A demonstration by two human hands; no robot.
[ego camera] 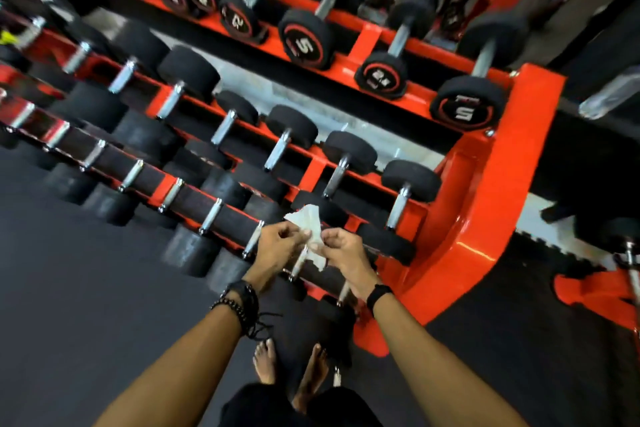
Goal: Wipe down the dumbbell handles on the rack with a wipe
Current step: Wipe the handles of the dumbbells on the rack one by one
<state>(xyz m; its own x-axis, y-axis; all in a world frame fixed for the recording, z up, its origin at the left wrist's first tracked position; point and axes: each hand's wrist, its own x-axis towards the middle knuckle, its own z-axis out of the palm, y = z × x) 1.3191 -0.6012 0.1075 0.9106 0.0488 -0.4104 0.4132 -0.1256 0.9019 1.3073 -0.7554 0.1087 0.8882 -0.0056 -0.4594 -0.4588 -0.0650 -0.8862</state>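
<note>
A crumpled white wipe is held between both hands above the lowest shelf of the red rack. My left hand pinches its left side and my right hand pinches its lower right part. Black dumbbells with chrome handles fill three tiers. One chrome handle lies just under my hands, partly hidden by them and the wipe. Another handle stands to the right on the middle tier.
Dark rubber floor spreads to the left and below. My bare feet stand close to the rack's base. A clear plastic bottle lies at the far right. A second red frame sits low on the right.
</note>
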